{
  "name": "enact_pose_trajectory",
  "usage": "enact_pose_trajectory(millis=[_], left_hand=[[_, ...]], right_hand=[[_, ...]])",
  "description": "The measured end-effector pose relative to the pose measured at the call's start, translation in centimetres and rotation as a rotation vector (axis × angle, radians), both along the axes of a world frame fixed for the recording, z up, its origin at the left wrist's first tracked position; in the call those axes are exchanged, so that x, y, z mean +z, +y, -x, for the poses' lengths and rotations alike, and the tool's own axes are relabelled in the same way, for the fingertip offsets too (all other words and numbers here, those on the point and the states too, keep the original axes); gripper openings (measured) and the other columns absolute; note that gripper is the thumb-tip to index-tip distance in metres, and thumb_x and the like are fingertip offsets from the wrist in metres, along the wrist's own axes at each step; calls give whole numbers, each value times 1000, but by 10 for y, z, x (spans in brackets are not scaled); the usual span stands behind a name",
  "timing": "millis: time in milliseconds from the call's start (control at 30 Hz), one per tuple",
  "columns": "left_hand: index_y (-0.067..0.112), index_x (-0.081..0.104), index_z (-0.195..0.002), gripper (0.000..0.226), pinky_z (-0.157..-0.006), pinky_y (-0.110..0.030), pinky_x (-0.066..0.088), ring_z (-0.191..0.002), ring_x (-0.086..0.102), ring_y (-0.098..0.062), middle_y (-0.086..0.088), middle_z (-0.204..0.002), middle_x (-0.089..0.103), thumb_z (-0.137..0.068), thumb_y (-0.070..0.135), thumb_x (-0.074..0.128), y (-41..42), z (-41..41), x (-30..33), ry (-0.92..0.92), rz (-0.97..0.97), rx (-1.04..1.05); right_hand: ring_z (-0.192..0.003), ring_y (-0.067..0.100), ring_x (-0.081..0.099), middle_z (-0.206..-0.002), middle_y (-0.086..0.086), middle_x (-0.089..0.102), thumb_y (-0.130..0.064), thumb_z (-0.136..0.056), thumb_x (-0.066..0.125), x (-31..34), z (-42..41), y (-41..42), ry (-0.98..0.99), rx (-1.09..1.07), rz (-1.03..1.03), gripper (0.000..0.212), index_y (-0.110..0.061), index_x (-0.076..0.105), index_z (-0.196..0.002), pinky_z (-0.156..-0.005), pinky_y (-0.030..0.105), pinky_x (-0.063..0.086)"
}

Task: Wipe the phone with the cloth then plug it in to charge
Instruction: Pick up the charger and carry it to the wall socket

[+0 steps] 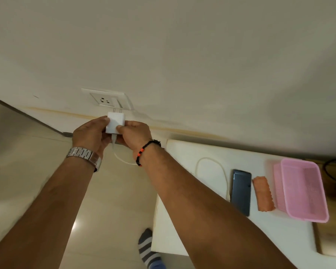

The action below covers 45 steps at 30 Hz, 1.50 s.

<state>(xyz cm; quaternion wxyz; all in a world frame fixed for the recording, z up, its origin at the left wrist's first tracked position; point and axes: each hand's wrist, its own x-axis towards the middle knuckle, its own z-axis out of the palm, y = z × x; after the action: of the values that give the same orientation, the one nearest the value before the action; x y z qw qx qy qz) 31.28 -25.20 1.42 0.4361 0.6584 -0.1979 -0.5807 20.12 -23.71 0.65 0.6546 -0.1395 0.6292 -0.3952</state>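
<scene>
Both hands — left hand point(91, 133), right hand point(135, 134) — grip the charger point(115, 124), prongs seemingly just short of the socket point(103, 100).

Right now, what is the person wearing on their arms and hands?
Both forearms are bare, with no sleeves in view. The left wrist carries a silver metal watch with a link band. The right wrist has a thin black cord bracelet with a few orange beads. No gloves or rings show on the hands.
</scene>
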Motion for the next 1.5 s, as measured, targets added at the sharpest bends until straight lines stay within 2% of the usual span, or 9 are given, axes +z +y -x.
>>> enact_pose_trajectory(millis=[600,733,867,1000,1100,1267,1367,1433,1500], left_hand=[[-2,71,-117,27,-83,-45,62,-94,71,-33,-23,-116,71,-91,3,66,-36,-28,-12,-36,20,36],[-1,72,-112,23,-83,-46,62,-89,72,-31,-20,-111,73,-90,3,67,-36,-29,-14,-49,24,45],[0,74,-103,16,-70,-37,64,-82,75,-24,-13,-100,75,-88,5,72,-43,-29,-18,-63,49,56],[2,76,-98,13,-73,-40,64,-83,75,-31,-15,-95,75,-86,8,74,-57,-29,-22,-111,19,55],[8,76,-88,4,-63,-34,62,-83,74,-30,-13,-91,76,-85,8,74,-65,-30,-23,-128,11,49],[0,74,-102,17,-89,-53,60,-97,74,-35,-22,-110,74,-88,10,73,-55,-31,-22,-33,15,72],[2,71,-108,28,-87,-55,60,-99,75,-36,-22,-110,74,-89,22,75,-42,-27,-19,53,9,104],[6,67,-114,38,-90,-53,59,-103,74,-34,-18,-111,75,-93,36,69,-31,-23,-22,86,-20,92],[6,65,-117,51,-97,-52,56,-108,72,-32,-14,-109,74,-96,52,59,-18,-20,-25,142,-71,79]], right_hand=[[-97,31,74,-102,13,75,-3,-88,66,-15,-35,-38,59,21,10,27,-5,73,-114,-87,43,62],[-93,31,75,-81,2,72,-6,-85,69,-17,-37,-38,74,32,24,15,-16,75,-93,-87,45,62],[-90,34,76,-65,-2,69,-9,-81,72,-16,-36,-45,81,-1,14,35,-25,69,-50,-85,49,62],[-95,37,73,-66,0,66,-4,-78,71,-8,-35,-53,106,9,14,25,-19,66,-60,-84,53,61],[-101,42,70,-79,13,68,-2,-77,68,-2,-36,-58,131,6,-1,3,1,67,-76,-84,60,59],[-68,21,71,-68,4,70,-13,-84,72,-4,-32,-46,94,24,47,11,-4,74,-77,-84,49,63],[-69,24,61,-73,17,64,-25,-84,71,-3,-26,-38,117,55,36,32,6,68,-79,-87,56,60],[-71,25,53,-73,12,53,-26,-83,71,-2,-21,-31,122,68,28,24,-7,61,-73,-87,62,57],[-73,24,52,-76,9,52,-24,-84,69,-6,-16,-20,108,65,17,28,1,60,-75,-86,63,56]])
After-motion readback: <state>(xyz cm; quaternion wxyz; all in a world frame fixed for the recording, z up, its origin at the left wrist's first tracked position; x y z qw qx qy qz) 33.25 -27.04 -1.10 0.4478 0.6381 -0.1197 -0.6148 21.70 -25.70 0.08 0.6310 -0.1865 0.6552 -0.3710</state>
